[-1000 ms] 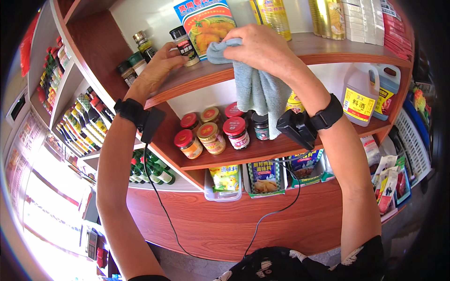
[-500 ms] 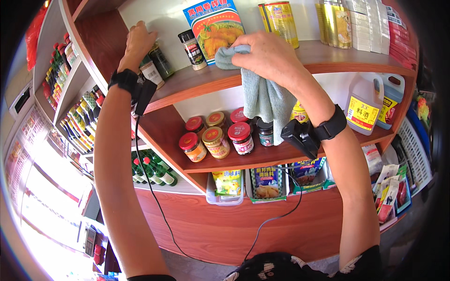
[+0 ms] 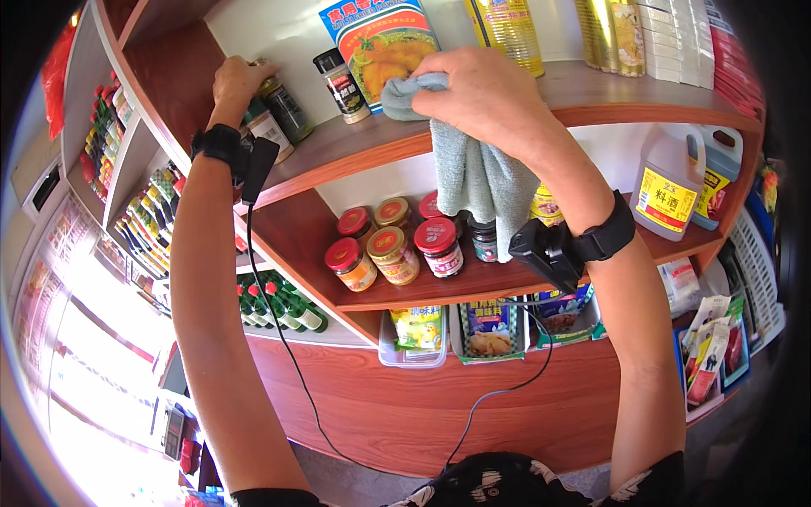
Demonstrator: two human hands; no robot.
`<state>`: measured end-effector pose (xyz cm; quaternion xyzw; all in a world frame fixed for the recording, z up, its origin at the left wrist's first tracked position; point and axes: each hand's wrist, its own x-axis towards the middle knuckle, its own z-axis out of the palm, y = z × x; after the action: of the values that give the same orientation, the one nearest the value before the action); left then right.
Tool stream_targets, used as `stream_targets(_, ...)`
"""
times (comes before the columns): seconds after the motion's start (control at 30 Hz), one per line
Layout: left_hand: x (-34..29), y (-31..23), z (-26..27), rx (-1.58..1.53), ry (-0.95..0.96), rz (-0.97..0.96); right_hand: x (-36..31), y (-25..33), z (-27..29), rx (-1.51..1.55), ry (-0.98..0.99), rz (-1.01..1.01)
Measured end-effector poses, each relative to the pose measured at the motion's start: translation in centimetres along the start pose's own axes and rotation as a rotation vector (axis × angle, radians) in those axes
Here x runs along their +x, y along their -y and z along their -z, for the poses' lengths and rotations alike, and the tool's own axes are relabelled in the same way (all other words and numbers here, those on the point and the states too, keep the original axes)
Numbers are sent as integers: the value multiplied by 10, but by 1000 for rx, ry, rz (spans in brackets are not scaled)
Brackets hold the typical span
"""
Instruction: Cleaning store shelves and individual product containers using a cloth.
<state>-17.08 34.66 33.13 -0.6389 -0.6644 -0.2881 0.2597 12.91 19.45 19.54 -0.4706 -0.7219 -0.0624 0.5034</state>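
My left hand [image 3: 240, 88] is at the upper shelf's left end, its fingers closed about the top of a dark spice jar [image 3: 287, 111]. Just in front of that jar stands another with a white label [image 3: 270, 133], partly covered by my wrist strap. My right hand [image 3: 486, 91] pinches a grey-blue cloth [image 3: 481, 169], which hangs down over the shelf edge. Between the hands are a black-capped seasoning shaker [image 3: 342, 87] and an upright blue-and-orange box of frying powder [image 3: 382, 52]. The cloth's bunched end overlaps the box's lower corner.
A gold can [image 3: 509, 34] and stacked white packs [image 3: 676, 42] stand to the right. Below are red-lidded jars [image 3: 439, 247] and a jug [image 3: 667, 190]. Bottles line side shelves [image 3: 148, 211]. Black cables [image 3: 291, 372] hang from both wrist devices.
My left hand has come down onto the dark spice jar's top. My right hand and the cloth keep nearly the same place, while the whole view has shifted slightly.
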Motion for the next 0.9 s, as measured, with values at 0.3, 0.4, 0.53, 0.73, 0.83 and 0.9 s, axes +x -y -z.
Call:
stream_targets(0.3,-34,-2,8,-758,122,-71,-1,-2,-2,-23,-21,6)
stream_targets(0.4,-44,3,19,-914,123,-99,0,-2,-1,-19,-18,-8)
stream_targets(0.53,-61,14,40,-1132,23,-260,2,-1,-4,-10,9,-26)
stream_targets(0.73,-116,23,82,-1490,-58,-410,0,-1,3,32,-8,56)
stream_targets(0.83,-161,22,92,-1655,-86,-423,-7,0,11,103,11,51)
stream_targets(0.9,-197,26,82,-1857,-23,-389,-12,-1,5,139,54,48)
